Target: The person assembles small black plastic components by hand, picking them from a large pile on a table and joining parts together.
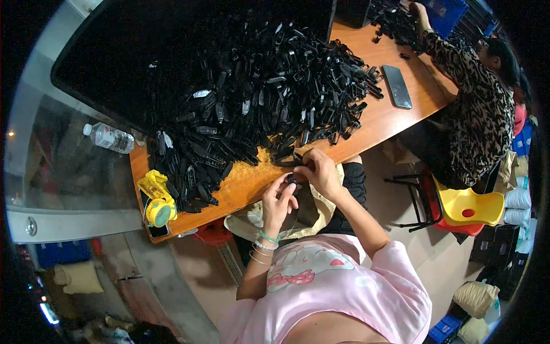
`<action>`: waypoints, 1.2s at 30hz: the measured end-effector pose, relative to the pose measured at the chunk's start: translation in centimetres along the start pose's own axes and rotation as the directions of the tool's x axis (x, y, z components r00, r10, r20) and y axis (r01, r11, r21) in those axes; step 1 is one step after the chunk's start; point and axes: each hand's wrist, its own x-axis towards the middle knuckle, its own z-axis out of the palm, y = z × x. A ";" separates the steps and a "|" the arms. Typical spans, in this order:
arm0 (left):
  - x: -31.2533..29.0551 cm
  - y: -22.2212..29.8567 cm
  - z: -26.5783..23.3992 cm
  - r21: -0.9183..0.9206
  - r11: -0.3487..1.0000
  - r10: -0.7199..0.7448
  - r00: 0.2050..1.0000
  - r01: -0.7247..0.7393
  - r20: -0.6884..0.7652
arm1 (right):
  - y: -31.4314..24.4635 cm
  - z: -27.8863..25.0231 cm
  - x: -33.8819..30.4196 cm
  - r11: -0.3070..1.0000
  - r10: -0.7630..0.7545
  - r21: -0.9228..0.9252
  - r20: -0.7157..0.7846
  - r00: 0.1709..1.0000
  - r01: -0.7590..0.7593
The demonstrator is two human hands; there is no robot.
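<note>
A wide heap of small black plastic parts (269,86) covers much of the wooden table before me. At the table's front edge, my left hand (278,203) pinches one small black plastic part (291,179) between thumb and fingers. Close beside it, my right hand (323,176) is closed, its thumb and fingertips bent toward that part. What lies between the right fingertips is too small and dark to make out. Below both hands, an open pale sack (321,217) rests at my lap.
A yellow handheld fan (159,211) and a plastic bottle (109,137) are at the left. A phone (396,87) lies on the table (366,135) at the right. Further right, a person in a patterned top (478,109) reaches into another heap. A yellow chair (470,204) stands behind.
</note>
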 end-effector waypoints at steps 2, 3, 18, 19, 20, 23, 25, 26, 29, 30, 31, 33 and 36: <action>-0.3 0.1 -0.2 0.000 1.000 0.017 1.000 -0.017 -0.014 | -0.1 -0.3 -0.8 0.979 0.140 0.140 0.047 0.989 -0.146; -0.5 0.3 -0.4 0.001 0.999 0.036 0.999 -0.036 -0.026 | -0.2 -0.5 -1.3 0.919 0.270 0.268 0.108 0.957 -0.290; -3.2 6.4 -1.4 0.591 0.477 0.633 0.720 -0.651 0.283 | -5.1 -3.7 -2.8 0.947 -0.144 0.320 0.333 0.932 0.032; -3.2 6.6 -1.4 0.591 0.476 0.634 0.720 -0.652 0.283 | -5.1 -3.6 -2.9 0.925 -0.172 0.376 0.288 0.942 0.054; -3.3 6.7 -1.3 0.575 0.506 0.618 0.735 -0.642 0.277 | -5.1 -3.6 -3.0 0.925 -0.173 0.376 0.287 0.942 0.055; -3.4 7.0 -1.4 0.567 0.526 0.604 0.748 -0.633 0.275 | -5.2 -3.5 -3.3 0.928 -0.137 0.371 0.263 0.955 0.031; -3.6 7.4 -1.4 0.574 0.520 0.604 0.747 -0.633 0.278 | -5.5 -3.6 -3.3 0.946 -0.146 0.319 0.266 0.953 0.056; -3.8 7.8 -1.4 0.577 0.517 0.584 0.753 -0.632 0.302 | -5.6 -3.7 -3.3 0.946 -0.145 0.319 0.266 0.953 0.055; -4.0 8.6 -1.4 0.590 0.501 0.553 0.758 -0.633 0.345 | -6.2 -4.2 -3.1 0.955 -0.195 0.275 0.290 0.937 0.114; -4.0 8.7 -1.4 0.598 0.487 0.542 0.757 -0.636 0.364 | -6.4 -4.3 -3.2 0.966 -0.216 0.207 0.311 0.925 0.156; -4.1 8.6 -1.4 0.599 0.486 0.543 0.757 -0.636 0.364 | -6.6 -4.4 -3.1 0.970 -0.237 0.140 0.332 0.913 0.201; -4.2 8.1 -1.3 0.613 0.512 0.527 0.783 -0.602 0.329 | -6.2 -4.1 -3.3 0.968 -0.245 0.134 0.341 0.908 0.211; -4.1 7.5 -1.3 0.605 0.492 0.587 0.752 -0.626 0.301 | -6.4 -3.5 -3.6 0.975 -0.214 0.130 0.307 0.927 0.182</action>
